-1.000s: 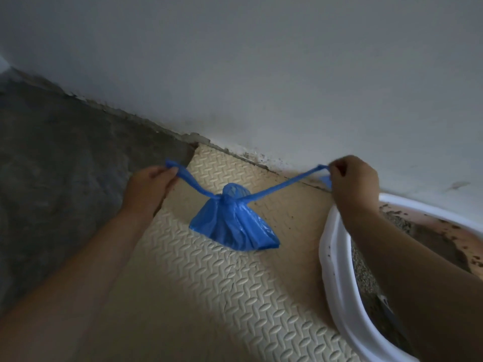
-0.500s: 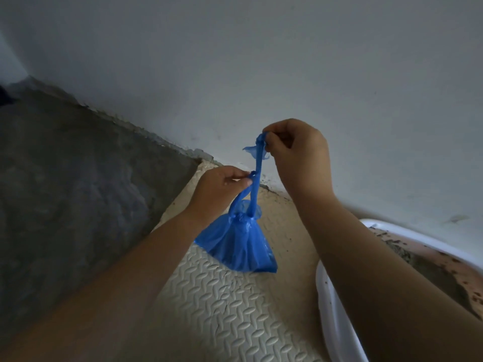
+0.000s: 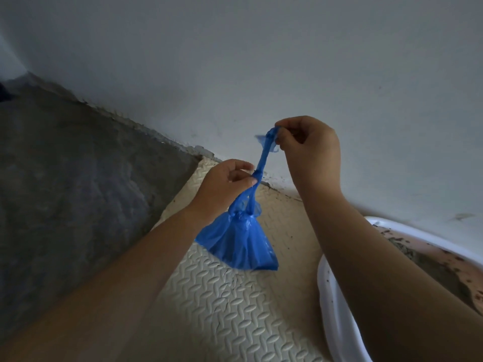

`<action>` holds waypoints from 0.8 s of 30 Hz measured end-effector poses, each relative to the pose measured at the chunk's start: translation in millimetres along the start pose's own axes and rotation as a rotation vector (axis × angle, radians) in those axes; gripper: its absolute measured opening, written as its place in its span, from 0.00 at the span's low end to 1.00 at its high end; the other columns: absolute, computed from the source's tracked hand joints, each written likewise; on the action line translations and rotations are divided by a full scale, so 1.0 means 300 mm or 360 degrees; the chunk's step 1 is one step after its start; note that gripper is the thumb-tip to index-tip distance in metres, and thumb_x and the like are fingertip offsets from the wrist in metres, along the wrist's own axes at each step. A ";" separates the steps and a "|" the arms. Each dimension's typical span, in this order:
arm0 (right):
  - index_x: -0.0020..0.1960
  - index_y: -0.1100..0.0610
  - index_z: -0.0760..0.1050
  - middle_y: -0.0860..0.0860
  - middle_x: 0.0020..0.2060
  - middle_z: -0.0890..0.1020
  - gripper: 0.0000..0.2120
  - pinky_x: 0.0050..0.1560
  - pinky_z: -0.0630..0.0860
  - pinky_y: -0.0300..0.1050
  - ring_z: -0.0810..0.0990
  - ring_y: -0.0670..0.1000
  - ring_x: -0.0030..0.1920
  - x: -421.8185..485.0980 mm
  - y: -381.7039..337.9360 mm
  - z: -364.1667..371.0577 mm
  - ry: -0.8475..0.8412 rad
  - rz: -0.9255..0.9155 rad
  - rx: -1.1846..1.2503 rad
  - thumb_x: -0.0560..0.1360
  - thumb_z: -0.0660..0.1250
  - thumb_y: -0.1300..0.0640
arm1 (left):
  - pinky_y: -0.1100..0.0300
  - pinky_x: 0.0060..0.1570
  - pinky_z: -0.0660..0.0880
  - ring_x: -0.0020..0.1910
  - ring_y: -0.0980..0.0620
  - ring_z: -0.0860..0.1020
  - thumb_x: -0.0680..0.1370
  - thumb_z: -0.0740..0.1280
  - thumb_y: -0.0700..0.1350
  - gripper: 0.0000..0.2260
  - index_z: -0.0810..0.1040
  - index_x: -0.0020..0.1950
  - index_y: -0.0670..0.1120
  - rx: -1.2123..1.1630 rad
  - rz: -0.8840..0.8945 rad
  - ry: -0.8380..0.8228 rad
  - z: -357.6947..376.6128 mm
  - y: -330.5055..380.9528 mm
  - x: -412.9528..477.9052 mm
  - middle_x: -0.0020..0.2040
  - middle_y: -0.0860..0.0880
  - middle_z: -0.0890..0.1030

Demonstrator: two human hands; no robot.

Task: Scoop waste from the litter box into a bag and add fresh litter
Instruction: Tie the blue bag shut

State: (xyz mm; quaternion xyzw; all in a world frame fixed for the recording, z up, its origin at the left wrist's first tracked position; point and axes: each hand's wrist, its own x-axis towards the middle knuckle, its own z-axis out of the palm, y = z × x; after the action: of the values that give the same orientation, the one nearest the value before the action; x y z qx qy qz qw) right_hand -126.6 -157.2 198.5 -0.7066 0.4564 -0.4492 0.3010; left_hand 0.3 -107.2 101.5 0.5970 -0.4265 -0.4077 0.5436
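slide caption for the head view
Left hand and right hand hold a blue bag by its handles over a foam mat beside the litter box

Small knotted blue bag hangs by its stretched handles, left of the white-rimmed litter box

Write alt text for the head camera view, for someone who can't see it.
A knotted blue plastic bag hangs over a cream foam mat; the left hand pinches its twisted handles low down, the right hand pinches their top end. A white litter box shows at lower right.
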 end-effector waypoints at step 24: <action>0.45 0.46 0.71 0.45 0.40 0.78 0.13 0.41 0.71 0.40 0.77 0.47 0.45 -0.337 0.384 0.388 -0.0431 0.0888 0.0218 0.76 0.57 0.64 | 0.64 0.40 0.77 0.33 0.58 0.78 0.76 0.68 0.37 0.07 0.81 0.40 0.47 -0.0267 -0.0027 0.0719 -0.117 0.067 -0.036 0.32 0.52 0.81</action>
State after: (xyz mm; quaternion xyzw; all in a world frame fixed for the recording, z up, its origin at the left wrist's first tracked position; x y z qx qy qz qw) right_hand -82.0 -109.2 17.7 -0.5857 0.5571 -0.2809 0.5174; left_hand 29.2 -87.3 124.5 0.6294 -0.2537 -0.3023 0.6694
